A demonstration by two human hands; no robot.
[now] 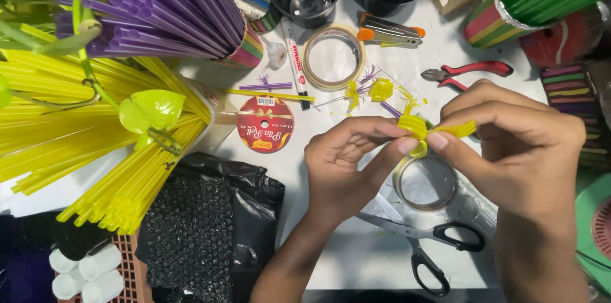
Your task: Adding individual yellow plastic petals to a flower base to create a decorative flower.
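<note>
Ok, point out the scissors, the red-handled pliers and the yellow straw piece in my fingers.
scissors [425,249]: head view, on the pivot area.
red-handled pliers [478,68]: head view, on the upper red handle.
yellow straw piece [417,126]: head view, on its pinched middle.

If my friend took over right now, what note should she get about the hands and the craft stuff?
Left hand: fingers pinch the small yellow cut-straw flower piece.
Right hand: pinches the same piece from the other side.
Both hold it above the clear tape roll; black-handled scissors lie below, red-handled pliers above.
Done: another yellow straw piece lies finished-looking on the white table.
Left: the held piece is unfinished.
</note>
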